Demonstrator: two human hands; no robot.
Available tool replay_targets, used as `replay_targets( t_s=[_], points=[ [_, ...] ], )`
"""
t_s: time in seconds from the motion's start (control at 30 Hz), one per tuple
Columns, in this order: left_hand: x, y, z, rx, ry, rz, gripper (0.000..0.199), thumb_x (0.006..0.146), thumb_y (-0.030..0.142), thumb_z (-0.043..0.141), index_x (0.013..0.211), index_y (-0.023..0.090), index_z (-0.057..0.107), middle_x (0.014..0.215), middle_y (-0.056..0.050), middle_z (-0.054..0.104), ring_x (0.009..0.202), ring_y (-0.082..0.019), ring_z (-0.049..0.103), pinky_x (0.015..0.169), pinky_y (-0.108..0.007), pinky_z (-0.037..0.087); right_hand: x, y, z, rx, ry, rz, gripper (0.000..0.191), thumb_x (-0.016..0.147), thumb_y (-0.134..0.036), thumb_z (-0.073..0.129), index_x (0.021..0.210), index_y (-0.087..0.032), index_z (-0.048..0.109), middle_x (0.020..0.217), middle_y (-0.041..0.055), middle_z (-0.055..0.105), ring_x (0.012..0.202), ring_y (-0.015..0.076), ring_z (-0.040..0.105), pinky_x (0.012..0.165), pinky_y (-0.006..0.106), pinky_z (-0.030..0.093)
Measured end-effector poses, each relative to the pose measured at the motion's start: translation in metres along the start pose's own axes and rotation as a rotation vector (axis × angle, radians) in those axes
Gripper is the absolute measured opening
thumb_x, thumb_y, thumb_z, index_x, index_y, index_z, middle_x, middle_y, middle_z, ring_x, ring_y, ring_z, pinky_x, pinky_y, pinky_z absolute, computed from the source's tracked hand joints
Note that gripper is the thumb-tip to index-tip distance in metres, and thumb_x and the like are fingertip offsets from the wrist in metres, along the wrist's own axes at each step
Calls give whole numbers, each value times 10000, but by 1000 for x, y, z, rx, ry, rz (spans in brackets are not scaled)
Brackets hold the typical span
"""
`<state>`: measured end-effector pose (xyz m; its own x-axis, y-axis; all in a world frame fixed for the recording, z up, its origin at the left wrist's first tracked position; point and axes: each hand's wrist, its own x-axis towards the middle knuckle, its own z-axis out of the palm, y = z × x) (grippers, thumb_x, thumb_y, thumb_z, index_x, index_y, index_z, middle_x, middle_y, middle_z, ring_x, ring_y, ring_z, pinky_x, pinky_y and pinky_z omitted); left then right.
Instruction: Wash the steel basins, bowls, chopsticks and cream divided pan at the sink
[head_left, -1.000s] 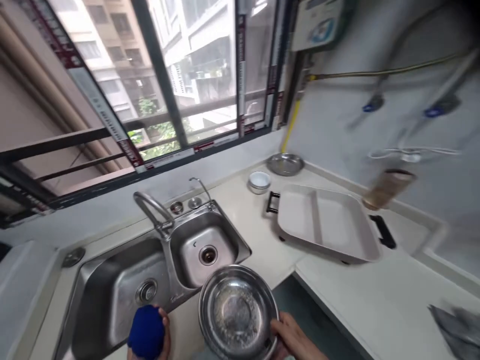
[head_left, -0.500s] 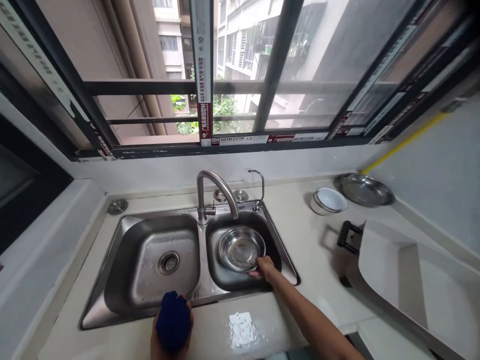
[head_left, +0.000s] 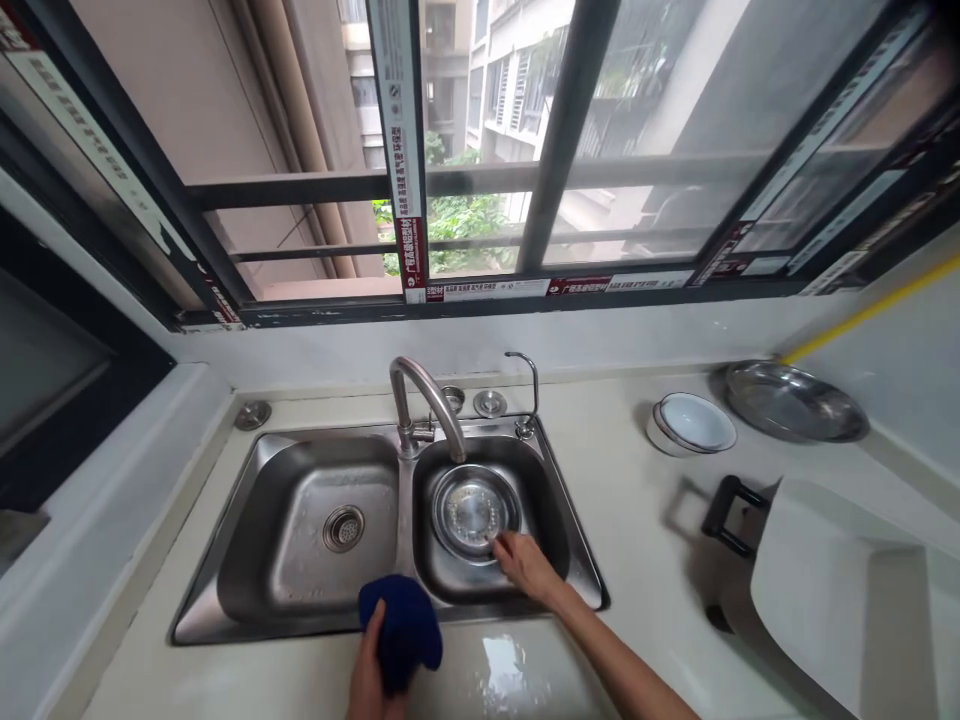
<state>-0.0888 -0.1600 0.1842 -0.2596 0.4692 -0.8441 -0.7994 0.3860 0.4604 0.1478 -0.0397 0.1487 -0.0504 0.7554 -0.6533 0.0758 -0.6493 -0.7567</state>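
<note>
A round, shiny stainless steel dish (head_left: 474, 512) is in the right basin of the double sink, under the faucet spout. Droplets dot its surface. My right hand (head_left: 527, 568) is closed at the dish's near right rim, fingers pinched on the edge. In front of the sink divider, my left hand (head_left: 377, 665) grips a dark blue cloth (head_left: 405, 625), its thumb across the cloth. The fingers beneath the cloth are largely hidden.
The curved faucet (head_left: 431, 385) stands behind the divider. On the right counter are white bowls (head_left: 694, 425), a large steel pan (head_left: 795, 400) and a bulky light-coloured object with a black handle (head_left: 731, 515). Water wets the front counter (head_left: 517, 670). A window (head_left: 480, 200) spans the back.
My left hand has moved right and the cloth has swung toward the sink. The dish, tilted before, sits flatter in the basin, my right hand still at its rim. The view has shifted slightly.
</note>
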Motion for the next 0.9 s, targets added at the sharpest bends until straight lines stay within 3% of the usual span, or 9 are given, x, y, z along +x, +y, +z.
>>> replay_targets(
  t_s=[0.13,0.2,0.27,0.33,0.4,0.53,0.63,0.8,0.9],
  points=[
    [-3,-41,53,278,-149,188,588,791,314,757,1359,273,608,1322,-71,690,1322,-283,566,1076,-403,483,-51,-4,2,286,-483,-20,634,796,-595,707,1319,-251,605,1187,97,705,999,265,703,769,374,571],
    [-5,-56,73,444,-247,267,622,736,356,811,1325,247,646,1384,-92,647,1400,-297,479,1148,-411,402,-64,1,-6,377,-472,-42,659,741,-537,774,1322,-273,611,1184,84,714,1042,259,685,793,351,560],
    [-6,-58,87,596,-410,228,649,717,448,824,1308,232,666,1393,-115,637,1394,-333,477,1135,-457,411,-66,10,-20,424,-392,-38,602,689,-471,814,1231,-253,670,1057,78,746,947,251,696,743,328,553],
    [-4,-44,97,723,-590,155,644,752,564,763,1294,227,676,1366,-130,652,1326,-363,540,1054,-504,479,-62,19,-38,460,-351,-14,545,659,-464,811,1133,-215,708,882,65,747,757,231,686,638,313,532],
    [2,-16,110,843,-638,216,601,796,607,693,1238,201,700,1319,-150,674,1252,-366,593,978,-506,525,-56,27,-57,471,-341,-26,503,627,-446,817,1045,-180,731,781,49,731,662,205,658,598,292,502],
    [28,49,154,1017,-354,776,406,857,424,635,1172,172,679,1295,-161,678,1225,-317,601,1048,-463,467,-59,38,-78,466,-287,-84,481,570,-434,838,954,-155,760,791,63,749,739,223,689,702,305,504],
    [49,82,196,1164,-273,1053,321,881,299,569,1155,157,657,1234,-169,696,1232,-320,595,1105,-480,399,-68,45,-77,474,-148,-96,453,585,-529,815,882,-189,771,764,73,747,754,265,701,734,364,516],
    [82,106,246,1165,-346,1146,430,864,251,589,1286,166,572,1297,-168,647,1336,-311,501,1140,-463,343,-78,58,-63,475,55,-57,458,622,-661,760,758,-224,774,703,87,729,708,289,705,735,400,539],
    [103,113,264,1170,-398,1129,406,868,228,579,1268,163,565,1168,-152,692,1194,-298,601,1056,-448,419,-78,63,-56,399,115,-69,491,607,-663,792,787,-206,786,678,67,718,639,252,684,651,351,532]
  ],
)
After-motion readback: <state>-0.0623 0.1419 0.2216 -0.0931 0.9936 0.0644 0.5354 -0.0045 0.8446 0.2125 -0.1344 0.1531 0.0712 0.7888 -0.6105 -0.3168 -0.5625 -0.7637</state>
